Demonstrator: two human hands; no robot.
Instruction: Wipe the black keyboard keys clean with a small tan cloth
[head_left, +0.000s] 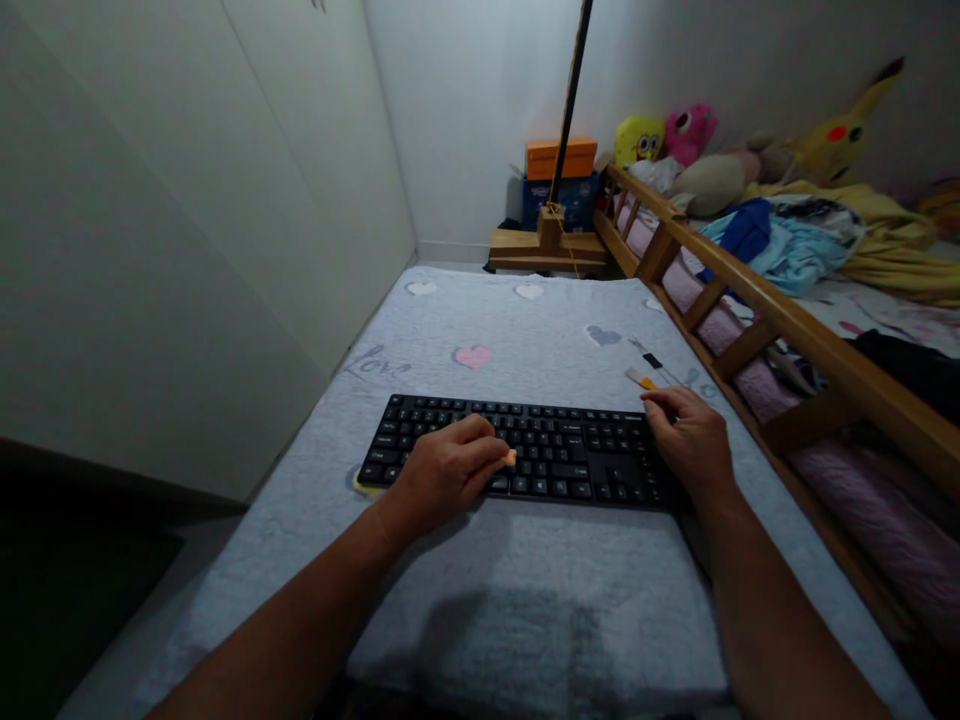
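A black keyboard (559,455) lies flat across the patterned cloth in front of me. Over its left-middle keys is my left hand (450,462), fingers closed round a small pale-orange piece (511,458); only its end shows, so its kind is unclear. My right hand (694,440) is curled at the keyboard's right end, thumb and fingers closed at the upper corner and seeming to grip its edge. Just beyond those fingers lie a small brush (640,378) with a yellow part and a thin metal tool with a black sleeve (653,361).
A light cloth with hearts (420,330) covers the surface. Along the right runs a wooden bed rail (795,340), with bedding and plush toys behind it. A white cabinet (225,200) stands left. A wooden stand (550,245) and an orange box (561,158) are at the back.
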